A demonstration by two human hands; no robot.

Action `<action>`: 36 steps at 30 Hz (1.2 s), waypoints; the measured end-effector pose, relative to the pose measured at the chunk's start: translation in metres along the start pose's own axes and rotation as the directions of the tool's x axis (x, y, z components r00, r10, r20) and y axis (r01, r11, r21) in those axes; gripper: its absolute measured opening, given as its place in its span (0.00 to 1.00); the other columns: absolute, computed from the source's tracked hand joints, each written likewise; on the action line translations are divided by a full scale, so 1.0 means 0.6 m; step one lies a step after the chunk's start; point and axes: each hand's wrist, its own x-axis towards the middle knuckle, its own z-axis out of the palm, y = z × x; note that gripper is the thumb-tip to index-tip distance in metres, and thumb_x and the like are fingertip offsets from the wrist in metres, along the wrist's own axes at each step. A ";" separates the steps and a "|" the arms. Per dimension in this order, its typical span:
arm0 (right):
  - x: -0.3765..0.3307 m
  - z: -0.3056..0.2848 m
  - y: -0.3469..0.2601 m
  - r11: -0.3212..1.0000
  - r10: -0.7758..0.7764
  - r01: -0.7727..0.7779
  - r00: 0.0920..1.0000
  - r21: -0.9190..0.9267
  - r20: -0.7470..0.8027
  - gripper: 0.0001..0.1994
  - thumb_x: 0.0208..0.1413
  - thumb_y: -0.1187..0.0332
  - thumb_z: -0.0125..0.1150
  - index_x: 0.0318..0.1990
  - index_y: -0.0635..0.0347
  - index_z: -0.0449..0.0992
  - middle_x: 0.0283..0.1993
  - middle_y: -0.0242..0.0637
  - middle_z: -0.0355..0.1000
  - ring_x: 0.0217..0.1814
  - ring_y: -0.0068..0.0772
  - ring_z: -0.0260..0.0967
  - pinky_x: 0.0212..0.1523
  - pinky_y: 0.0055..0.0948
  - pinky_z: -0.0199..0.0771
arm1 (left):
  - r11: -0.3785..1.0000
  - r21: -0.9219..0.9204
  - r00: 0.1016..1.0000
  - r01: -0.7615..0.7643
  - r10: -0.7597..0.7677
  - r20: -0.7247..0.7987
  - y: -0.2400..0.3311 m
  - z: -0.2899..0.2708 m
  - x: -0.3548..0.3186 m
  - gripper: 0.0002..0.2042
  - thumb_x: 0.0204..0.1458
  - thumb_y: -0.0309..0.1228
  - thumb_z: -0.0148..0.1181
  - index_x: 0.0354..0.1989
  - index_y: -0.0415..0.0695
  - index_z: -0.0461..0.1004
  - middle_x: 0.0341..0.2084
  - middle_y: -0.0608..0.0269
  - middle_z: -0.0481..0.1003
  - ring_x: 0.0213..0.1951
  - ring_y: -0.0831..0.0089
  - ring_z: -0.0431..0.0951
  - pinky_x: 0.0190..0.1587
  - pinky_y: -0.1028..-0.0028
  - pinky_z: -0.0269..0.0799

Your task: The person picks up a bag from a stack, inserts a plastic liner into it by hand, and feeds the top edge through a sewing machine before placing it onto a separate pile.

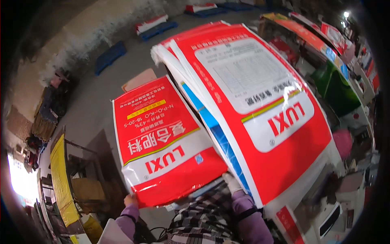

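The left hand (131,200) pinches the lower left corner of a single red and white woven sack (162,142), its grip pressed together on the sack's bottom edge, with only the fingertips showing above a purple sleeve. From that grip the sack lies up and away from the person, its long axis running from the near bottom edge toward the far grey floor (105,105), tilted a little to the left, printed face up. The right hand (232,182), in a pale glove, sits at the seam where this sack meets the much larger stack of red and white sacks (260,105) to the right; the fingers seem to bear against the underside or edge of that stack, but whether they are closed on anything I cannot tell, since the sacks hide the palm. The stack spreads from the right hand up and to the right, its long axis fanning away toward the far side, with white and blue edges (207,118) of lower sacks showing between the 2 red faces. The single sack overlaps those edges on its right side, so it is touching the stack there. The left hand is the nearer one to the single sack; the right is nearer the stack. A yellow panel (61,179) and cluttered shelves stand at lower left, blue pallets (110,56) well apart beyond.
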 end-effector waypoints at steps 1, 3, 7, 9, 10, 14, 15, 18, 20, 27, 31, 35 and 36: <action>0.004 -0.076 0.066 0.975 -0.196 0.191 0.980 -0.110 -0.039 0.16 0.56 0.72 0.54 0.52 0.67 0.69 0.42 0.37 0.72 0.37 0.28 0.71 0.40 0.24 0.71 | 0.993 0.008 0.988 -0.116 0.115 0.099 0.079 0.031 -0.016 0.24 0.51 0.51 0.56 0.33 0.37 0.77 0.32 0.42 0.77 0.38 0.43 0.76 0.41 0.54 0.72; -0.129 0.015 -0.085 0.960 -0.271 0.259 0.955 0.108 0.118 0.15 0.57 0.73 0.53 0.51 0.68 0.70 0.44 0.39 0.72 0.41 0.28 0.70 0.44 0.24 0.70 | 0.998 0.040 0.997 -0.050 0.048 0.066 0.042 -0.036 -0.001 0.23 0.53 0.50 0.53 0.36 0.37 0.76 0.33 0.42 0.77 0.39 0.44 0.77 0.43 0.53 0.73; -0.282 -0.059 -0.121 0.986 -0.032 0.024 0.999 0.166 0.041 0.13 0.56 0.73 0.52 0.49 0.67 0.72 0.45 0.38 0.72 0.47 0.29 0.69 0.49 0.26 0.69 | 0.988 0.010 0.979 -0.154 0.151 0.138 0.066 0.022 0.029 0.25 0.53 0.49 0.52 0.48 0.39 0.72 0.38 0.41 0.76 0.43 0.46 0.75 0.47 0.55 0.71; -0.340 -0.098 -0.111 0.959 -0.148 0.117 0.983 -0.259 -0.105 0.11 0.52 0.74 0.55 0.41 0.68 0.77 0.42 0.37 0.75 0.49 0.28 0.69 0.51 0.26 0.68 | 0.985 -0.044 0.978 -0.168 0.172 0.120 0.068 0.062 0.043 0.26 0.53 0.49 0.52 0.53 0.40 0.70 0.41 0.41 0.75 0.46 0.47 0.74 0.50 0.56 0.69; -0.367 -0.111 -0.110 0.981 -0.050 0.021 0.988 -0.192 -0.143 0.11 0.51 0.73 0.56 0.41 0.68 0.77 0.42 0.38 0.75 0.48 0.28 0.70 0.50 0.26 0.68 | 0.984 0.065 0.986 -0.166 0.164 0.035 0.076 0.077 0.054 0.26 0.53 0.47 0.53 0.55 0.41 0.67 0.45 0.42 0.73 0.50 0.48 0.72 0.53 0.57 0.67; -0.443 -0.162 -0.046 1.000 0.003 -0.008 0.944 -0.014 -0.329 0.14 0.47 0.73 0.54 0.40 0.71 0.78 0.40 0.43 0.77 0.42 0.28 0.73 0.45 0.26 0.71 | 0.658 -0.202 0.689 -0.725 0.690 -0.222 0.258 0.061 0.003 0.29 0.49 0.35 0.59 0.60 0.40 0.60 0.57 0.45 0.63 0.59 0.49 0.62 0.62 0.57 0.57; -0.461 -0.193 0.024 0.978 0.196 -0.209 0.898 0.009 -0.393 0.14 0.47 0.73 0.53 0.40 0.72 0.77 0.39 0.44 0.77 0.39 0.28 0.73 0.42 0.26 0.71 | 0.562 -0.177 0.585 -0.808 0.731 -0.351 0.338 0.053 -0.061 0.26 0.50 0.34 0.58 0.58 0.40 0.62 0.57 0.44 0.63 0.57 0.49 0.65 0.60 0.57 0.59; -0.451 -0.166 0.038 0.999 0.023 -0.004 0.906 0.044 -0.422 0.14 0.47 0.74 0.50 0.39 0.72 0.76 0.38 0.43 0.76 0.37 0.28 0.73 0.38 0.26 0.72 | 0.122 -0.372 0.163 -0.920 0.983 -0.081 0.455 0.060 -0.223 0.21 0.51 0.33 0.57 0.54 0.44 0.67 0.50 0.49 0.69 0.50 0.58 0.72 0.54 0.62 0.66; -0.441 -0.165 0.067 0.944 -0.207 0.087 0.908 -0.318 -0.365 0.14 0.46 0.75 0.49 0.39 0.72 0.76 0.37 0.42 0.76 0.36 0.28 0.73 0.37 0.25 0.72 | -0.220 -0.547 -0.305 -0.808 0.950 0.069 0.459 0.081 -0.270 0.17 0.52 0.32 0.57 0.51 0.47 0.72 0.43 0.54 0.76 0.45 0.64 0.76 0.50 0.67 0.70; -0.456 -0.187 0.065 0.999 -0.047 0.041 0.899 -0.023 -0.436 0.13 0.47 0.77 0.48 0.39 0.71 0.76 0.37 0.41 0.76 0.39 0.30 0.71 0.43 0.26 0.71 | 0.251 -0.446 0.337 -0.859 0.934 -0.122 0.349 -0.050 -0.196 0.20 0.39 0.20 0.53 0.43 0.51 0.76 0.40 0.52 0.75 0.47 0.55 0.73 0.52 0.63 0.69; -0.452 -0.172 0.039 0.995 -0.098 0.097 0.900 -0.024 -0.424 0.12 0.48 0.74 0.50 0.37 0.70 0.77 0.34 0.40 0.75 0.36 0.29 0.71 0.39 0.25 0.69 | 0.563 -0.305 0.547 -0.768 0.824 0.145 0.196 -0.092 -0.122 0.16 0.40 0.19 0.54 0.37 0.52 0.79 0.35 0.58 0.77 0.43 0.59 0.75 0.48 0.62 0.72; -0.485 -0.177 -0.007 0.894 -0.318 0.161 0.884 -0.418 -0.341 0.09 0.48 0.75 0.53 0.36 0.68 0.76 0.29 0.50 0.73 0.29 0.27 0.70 0.33 0.27 0.69 | 0.023 -0.562 0.044 -0.827 0.999 -0.023 0.385 -0.180 -0.246 0.18 0.37 0.17 0.55 0.37 0.51 0.79 0.33 0.59 0.77 0.39 0.62 0.75 0.44 0.62 0.72; -0.490 -0.181 -0.018 0.891 -0.329 0.169 0.879 -0.421 -0.344 0.09 0.48 0.75 0.53 0.36 0.68 0.76 0.29 0.50 0.73 0.29 0.27 0.70 0.33 0.27 0.69 | -0.302 -0.569 -0.238 -0.765 0.953 -0.187 0.457 -0.194 -0.301 0.18 0.36 0.21 0.58 0.39 0.51 0.78 0.37 0.61 0.76 0.39 0.62 0.74 0.43 0.62 0.71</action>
